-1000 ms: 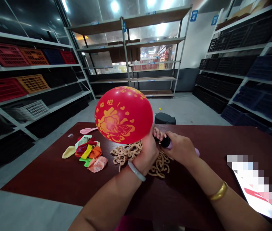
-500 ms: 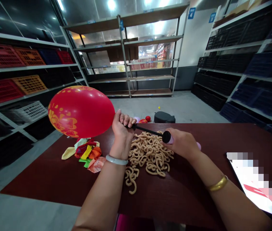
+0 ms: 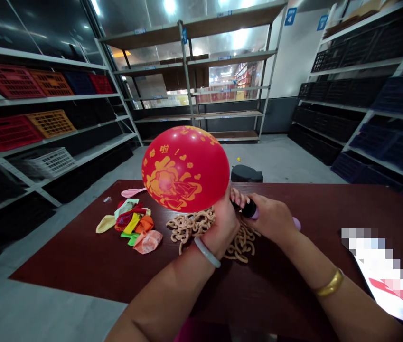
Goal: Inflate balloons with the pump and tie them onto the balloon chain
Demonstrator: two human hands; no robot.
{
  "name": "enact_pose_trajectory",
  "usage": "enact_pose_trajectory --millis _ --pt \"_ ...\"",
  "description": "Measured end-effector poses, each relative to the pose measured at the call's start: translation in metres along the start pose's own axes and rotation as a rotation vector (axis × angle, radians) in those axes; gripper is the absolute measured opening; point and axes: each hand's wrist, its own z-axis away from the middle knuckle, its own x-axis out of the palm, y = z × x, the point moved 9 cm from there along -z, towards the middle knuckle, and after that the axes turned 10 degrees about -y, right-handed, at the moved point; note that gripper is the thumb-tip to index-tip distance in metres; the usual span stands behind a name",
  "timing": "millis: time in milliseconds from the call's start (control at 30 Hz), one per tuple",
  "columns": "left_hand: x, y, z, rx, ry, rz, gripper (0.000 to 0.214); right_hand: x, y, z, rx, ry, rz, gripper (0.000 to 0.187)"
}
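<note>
A red balloon (image 3: 183, 175) with yellow print is blown up, its neck end at my left hand (image 3: 228, 213). My left hand is closed round the neck and the black end of a hand pump; the neck itself is hidden by the fingers. My right hand (image 3: 270, 213) grips the lilac barrel of the balloon pump (image 3: 249, 209), whose black collar faces my left hand. The two hands are almost touching. Below them lies a pile of beige curled pieces (image 3: 194, 225), partly covered by the balloon and left wrist.
Uninflated balloons (image 3: 139, 223) in several colours lie on the left of the dark red table (image 3: 80, 266), with a pink one (image 3: 132, 192) behind. A bright-screened tablet or phone (image 3: 379, 275), partly pixelated, lies at the right. Shelves with crates (image 3: 51, 123) stand around.
My left hand has moved right with the balloon, close to my right hand. The pump's black rod, drawn out before, is pushed in. The balloon has turned to show more print.
</note>
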Motion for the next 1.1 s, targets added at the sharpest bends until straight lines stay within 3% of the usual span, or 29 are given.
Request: enact_pose_trajectory --millis 233,300,467,567,700,967,1100 --pt "-0.008 0.004 -0.006 -0.043 0.03 0.02 0.05 0.004 0.001 -0.002 0.002 0.004 -0.008 0.042" --pt "-0.008 0.022 -0.013 -0.03 0.023 0.031 0.049 0.005 0.005 -0.003 0.004 0.005 -0.012 0.043" --pt "-0.022 0.097 -0.03 0.109 0.056 0.009 0.048 0.005 0.018 -0.005 -0.019 0.01 0.029 0.046" --pt "-0.028 0.117 -0.034 0.142 0.064 0.004 0.048 0.004 0.022 -0.005 -0.04 0.016 0.024 0.048" --pt "-0.022 0.102 -0.031 0.137 0.042 0.008 0.048 0.004 0.026 -0.003 0.023 0.012 0.042 0.045" --pt "0.001 0.02 -0.01 0.01 -0.044 0.016 0.047 -0.003 0.006 0.0 0.035 0.029 0.015 0.044" --pt "0.008 -0.001 -0.001 -0.019 -0.079 0.029 0.046 -0.007 0.001 0.001 0.024 0.032 -0.009 0.039"
